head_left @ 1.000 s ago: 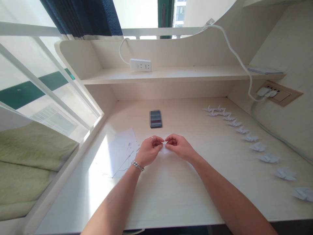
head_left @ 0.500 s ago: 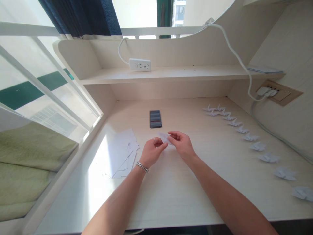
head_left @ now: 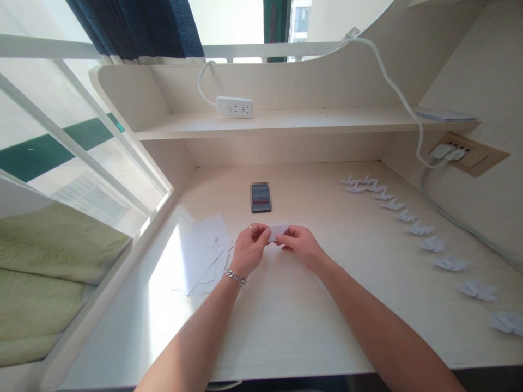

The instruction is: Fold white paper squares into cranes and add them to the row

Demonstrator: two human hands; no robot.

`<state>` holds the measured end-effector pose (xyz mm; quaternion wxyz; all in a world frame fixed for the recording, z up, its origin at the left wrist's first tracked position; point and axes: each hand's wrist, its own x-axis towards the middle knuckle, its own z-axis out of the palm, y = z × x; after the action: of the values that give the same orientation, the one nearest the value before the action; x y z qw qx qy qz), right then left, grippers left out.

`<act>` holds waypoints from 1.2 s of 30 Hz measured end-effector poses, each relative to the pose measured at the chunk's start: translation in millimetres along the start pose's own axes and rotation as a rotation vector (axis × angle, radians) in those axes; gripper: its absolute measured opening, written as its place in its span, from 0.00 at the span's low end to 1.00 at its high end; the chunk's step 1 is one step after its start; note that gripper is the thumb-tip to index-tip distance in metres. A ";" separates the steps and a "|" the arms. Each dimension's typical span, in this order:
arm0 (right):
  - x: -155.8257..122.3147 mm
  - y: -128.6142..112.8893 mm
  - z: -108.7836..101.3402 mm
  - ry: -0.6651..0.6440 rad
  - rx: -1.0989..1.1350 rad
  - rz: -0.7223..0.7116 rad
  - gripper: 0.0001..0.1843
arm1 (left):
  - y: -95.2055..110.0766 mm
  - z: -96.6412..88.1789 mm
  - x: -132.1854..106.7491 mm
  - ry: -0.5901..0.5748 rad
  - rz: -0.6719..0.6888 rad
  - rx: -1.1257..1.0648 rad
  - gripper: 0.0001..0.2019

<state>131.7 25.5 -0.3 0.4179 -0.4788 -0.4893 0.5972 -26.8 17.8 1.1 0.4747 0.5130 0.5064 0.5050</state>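
Observation:
A small folded piece of white paper [head_left: 278,232] is held up between my two hands, over the middle of the desk. My left hand [head_left: 252,247] pinches its left end between thumb and fingers. The lower right part is gripped by my right hand [head_left: 301,244], thumb in front and fingers behind. The finger ends behind the paper are partly hidden. Just beyond the hands lies a dark phone [head_left: 260,197], its screen blurred. Loose white paper sheets [head_left: 202,245] are spread to the left of my left hand.
Several folded paper cranes [head_left: 418,228] stand in a curved line along the desk's right side. A white power strip [head_left: 235,107] rests on the shelf [head_left: 286,124]. A white cable [head_left: 390,81] hangs to the wall socket [head_left: 469,154]. Green fabric [head_left: 49,283] lies beyond the left edge.
The folded paper has been turned and lies flatter, its long edge now level between the hands. My left hand moved slightly left and up; the right hand shifted its hold lower.

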 end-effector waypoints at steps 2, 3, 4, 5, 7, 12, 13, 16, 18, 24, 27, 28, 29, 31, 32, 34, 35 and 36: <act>1.2 2.0 -1.9 0.014 0.014 -0.021 0.17 | 0.7 -2.1 0.2 0.003 0.014 0.059 0.11; 2.0 3.3 -2.9 0.033 0.016 -0.058 0.19 | 0.7 -3.1 0.2 -0.007 0.026 0.098 0.11; 2.6 4.5 -3.9 0.049 0.004 -0.104 0.21 | 0.6 -4.0 0.2 -0.023 0.037 0.138 0.11; 3.2 5.7 -4.6 0.057 -0.019 -0.152 0.22 | 0.4 -4.7 -0.1 -0.043 0.045 0.171 0.11; 3.8 7.6 -4.9 0.047 -0.074 -0.234 0.19 | 0.2 -5.5 -0.9 -0.076 0.049 0.188 0.12; 3.7 9.7 -2.7 0.080 -0.079 -0.267 0.15 | 2.0 -6.6 -3.1 -0.067 0.085 0.169 0.15; 3.6 9.7 -2.5 0.097 -0.083 -0.269 0.15 | 2.1 -7.0 -3.1 -0.062 0.091 0.173 0.15; 2.5 9.1 -2.3 0.134 -0.129 -0.299 0.14 | 0.0 -8.2 -2.1 -0.054 0.087 0.174 0.15; 1.4 8.2 -2.2 0.150 -0.171 -0.331 0.13 | -3.0 -8.9 -0.9 -0.050 0.084 0.169 0.15; -0.9 7.0 -1.3 0.167 -0.229 -0.387 0.13 | -8.2 -9.4 0.9 -0.047 0.075 0.140 0.14; -0.8 7.9 -1.2 0.170 -0.227 -0.389 0.13 | -7.0 -9.1 0.5 -0.046 0.076 0.136 0.13; -0.6 8.2 -1.2 0.170 -0.221 -0.387 0.12 | -6.6 -9.0 0.4 -0.044 0.075 0.137 0.13; -0.4 8.5 -1.3 0.170 -0.212 -0.384 0.12 | -6.3 -9.0 0.3 -0.043 0.073 0.139 0.13; 0.1 8.7 -1.4 0.165 -0.190 -0.375 0.12 | -6.2 -9.1 0.4 -0.039 0.063 0.144 0.13; 0.4 8.7 -1.4 0.162 -0.177 -0.368 0.12 | -6.3 -9.2 0.5 -0.036 0.059 0.147 0.12; 1.0 8.6 -1.5 0.155 -0.148 -0.351 0.11 | -6.6 -9.6 1.0 -0.032 0.057 0.147 0.12; 1.3 8.5 -1.6 0.151 -0.133 -0.341 0.11 | -6.7 -9.7 1.1 -0.032 0.058 0.146 0.11; 1.6 8.4 -1.7 0.144 -0.120 -0.331 0.11 | -6.5 -9.9 1.2 -0.034 0.060 0.143 0.11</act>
<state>132.8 25.8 -9.0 0.5149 -0.4573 -0.5649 0.4545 -36.9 19.0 -5.0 0.4299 0.5693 0.5174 0.4726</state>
